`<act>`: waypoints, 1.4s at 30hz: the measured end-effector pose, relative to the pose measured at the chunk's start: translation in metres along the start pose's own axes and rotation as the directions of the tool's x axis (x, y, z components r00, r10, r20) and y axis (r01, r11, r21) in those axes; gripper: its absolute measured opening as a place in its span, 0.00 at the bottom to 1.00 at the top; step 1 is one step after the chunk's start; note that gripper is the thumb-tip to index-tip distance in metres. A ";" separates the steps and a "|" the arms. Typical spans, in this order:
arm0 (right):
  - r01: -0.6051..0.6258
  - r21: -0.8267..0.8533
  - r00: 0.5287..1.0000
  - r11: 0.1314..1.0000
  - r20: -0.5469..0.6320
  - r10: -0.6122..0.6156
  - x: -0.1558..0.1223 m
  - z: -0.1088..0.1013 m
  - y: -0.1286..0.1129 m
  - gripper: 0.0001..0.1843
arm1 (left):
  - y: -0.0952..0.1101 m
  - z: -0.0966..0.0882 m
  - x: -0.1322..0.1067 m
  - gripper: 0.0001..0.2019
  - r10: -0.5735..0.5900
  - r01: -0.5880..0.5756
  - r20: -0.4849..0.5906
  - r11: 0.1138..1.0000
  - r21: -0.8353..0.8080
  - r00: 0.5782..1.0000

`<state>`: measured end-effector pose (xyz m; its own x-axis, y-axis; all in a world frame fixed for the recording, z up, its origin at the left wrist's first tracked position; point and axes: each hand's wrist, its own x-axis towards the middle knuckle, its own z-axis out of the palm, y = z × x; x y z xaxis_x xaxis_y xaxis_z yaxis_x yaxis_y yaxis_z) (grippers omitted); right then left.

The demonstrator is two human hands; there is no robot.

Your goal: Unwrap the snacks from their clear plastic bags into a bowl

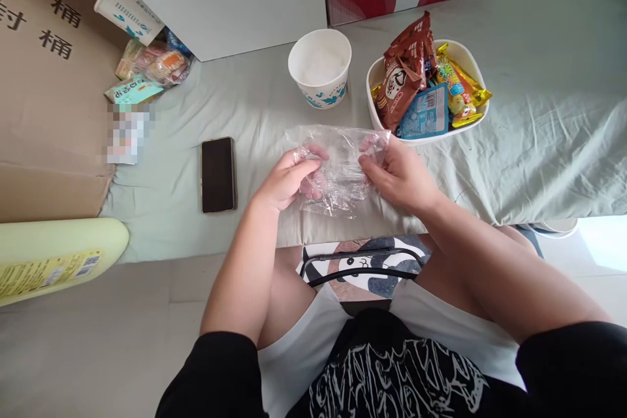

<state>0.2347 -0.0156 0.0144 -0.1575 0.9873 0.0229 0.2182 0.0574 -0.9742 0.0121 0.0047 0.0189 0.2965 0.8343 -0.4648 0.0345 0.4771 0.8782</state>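
A clear, crinkled plastic bag (340,166) is stretched between my two hands above the front part of the cloth-covered surface. My left hand (291,176) grips its left side, the thumb on top and some fingers showing through the film. At the opposite upper corner, my right hand (396,170) pinches the bag between thumb and fingers. Just beyond the bag stands a white paper cup (321,68) with a blue-green pattern, upright. A white bowl (426,139) holding brown, blue and yellow snack packets (424,111) is close behind my right hand.
A dark phone (218,175) lies left of my hands. Farther left are wrapped snacks (157,65), a tilted paper cup (130,10), a cardboard box (44,78) and a pale green bottle (59,258). White boxes (245,0) line the back. The surface's front edge is above my lap.
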 end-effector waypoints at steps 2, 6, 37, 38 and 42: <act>0.056 0.085 0.998 0.995 -0.019 -0.054 0.000 -0.002 -0.001 0.12 | 0.002 -0.005 -0.003 0.12 0.071 -0.070 0.013 0.996 -0.048 0.997; 0.065 0.286 0.998 0.956 0.004 -0.069 -0.001 -0.008 -0.004 0.15 | 0.009 -0.011 -0.005 0.10 0.208 -0.208 -0.023 0.959 -0.190 0.978; 0.160 -0.149 0.978 0.976 -0.107 -0.177 -0.007 0.014 -0.001 0.14 | -0.018 0.023 0.000 0.23 0.434 -0.427 -0.081 0.900 0.091 0.897; 0.161 -0.118 0.972 0.980 -0.155 -0.178 -0.006 0.013 0.000 0.20 | -0.018 0.022 -0.001 0.23 0.421 -0.418 -0.073 0.907 0.055 0.904; 0.058 0.163 0.998 0.985 0.026 -0.063 -0.003 0.009 0.001 0.27 | -0.018 0.020 -0.001 0.22 0.392 -0.391 -0.012 0.920 0.010 0.920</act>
<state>0.2264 -0.0196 0.0112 -0.1959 0.9775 0.0786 0.0490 0.0898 -0.9948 0.0307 -0.0099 0.0059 0.2747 0.9577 -0.0852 -0.0750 0.1097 0.9911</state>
